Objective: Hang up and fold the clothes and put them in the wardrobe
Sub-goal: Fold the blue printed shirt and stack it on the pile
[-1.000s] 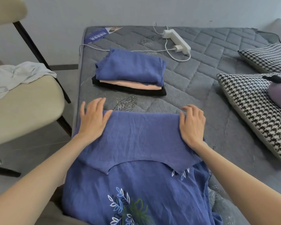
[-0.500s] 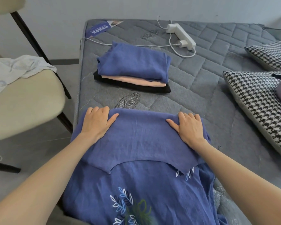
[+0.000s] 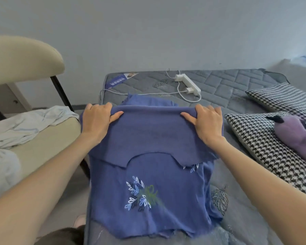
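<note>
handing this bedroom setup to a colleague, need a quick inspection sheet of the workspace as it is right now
surface: grey quilted mattress, bare in the far middle
job's things: blue embroidered top, upper part folded down over itself; more blue cloth shows just behind it, mostly hidden
clutter: blue leaflet at the far left corner; two houndstooth pillows; purple plush on the nearer pillow
grips: left grip and right grip each pinch the top's fold
cables: white power strip with a plug in it; white cable runs left across the mattress
surroundings: cream chair with pale cloth on its seat; plain wall
</note>
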`<state>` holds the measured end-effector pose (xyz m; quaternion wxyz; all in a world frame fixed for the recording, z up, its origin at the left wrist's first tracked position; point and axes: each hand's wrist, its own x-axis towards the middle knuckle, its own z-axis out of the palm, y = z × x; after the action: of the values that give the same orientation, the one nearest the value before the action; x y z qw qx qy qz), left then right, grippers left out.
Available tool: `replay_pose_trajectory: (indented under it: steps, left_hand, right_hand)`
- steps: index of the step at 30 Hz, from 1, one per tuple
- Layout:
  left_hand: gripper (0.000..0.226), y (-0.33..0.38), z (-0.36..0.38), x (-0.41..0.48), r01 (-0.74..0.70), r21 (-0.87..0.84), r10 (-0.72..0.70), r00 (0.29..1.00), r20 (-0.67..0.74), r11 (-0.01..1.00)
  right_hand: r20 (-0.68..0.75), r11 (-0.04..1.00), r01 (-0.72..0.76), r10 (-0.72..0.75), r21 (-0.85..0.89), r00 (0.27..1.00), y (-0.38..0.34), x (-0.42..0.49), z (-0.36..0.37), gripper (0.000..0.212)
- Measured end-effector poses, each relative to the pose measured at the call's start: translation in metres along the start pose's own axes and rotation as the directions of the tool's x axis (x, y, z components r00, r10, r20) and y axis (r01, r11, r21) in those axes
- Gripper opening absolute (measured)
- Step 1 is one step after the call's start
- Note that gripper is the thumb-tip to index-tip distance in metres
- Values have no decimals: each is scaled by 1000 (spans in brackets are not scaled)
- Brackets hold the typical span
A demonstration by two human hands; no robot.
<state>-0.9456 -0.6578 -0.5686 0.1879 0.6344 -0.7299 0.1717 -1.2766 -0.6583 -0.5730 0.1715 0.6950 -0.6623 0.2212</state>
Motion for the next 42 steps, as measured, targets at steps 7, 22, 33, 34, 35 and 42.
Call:
replay_pose_trajectory:
  steps: [7, 22, 33, 34, 35, 42]
  left_hand:
    - [44, 4, -102, 49, 11, -21, -15, 971, -239, 1000]
    - [45, 25, -233, -14, -47, -96, -14, 831, -556, 994]
    - [51, 27, -245, -39, -165, -87, 108, 883, -456, 982]
    - [53, 27, -236, -41, -182, -95, 132, 912, -389, 979]
    - [53, 29, -226, -43, -196, -107, 155, 939, -308, 975]
    - [52, 38, -133, -70, -232, -103, 249, 944, 214, 967]
  right_hand:
    - [-214, 995, -33, 53, 95, 975, -4, 56, -98, 51]
    - [-466, 995, -1, 50, 104, 883, -3, -9, -242, 53]
    - [-353, 998, -51, 62, 41, 934, 0, -40, -256, 60]
    - [-296, 999, -45, 51, 25, 954, 3, -43, -247, 61]
    - [-228, 999, -37, 37, 5, 973, 7, -46, -236, 61]
    - [178, 995, 5, 14, -104, 984, 30, -80, -137, 64]
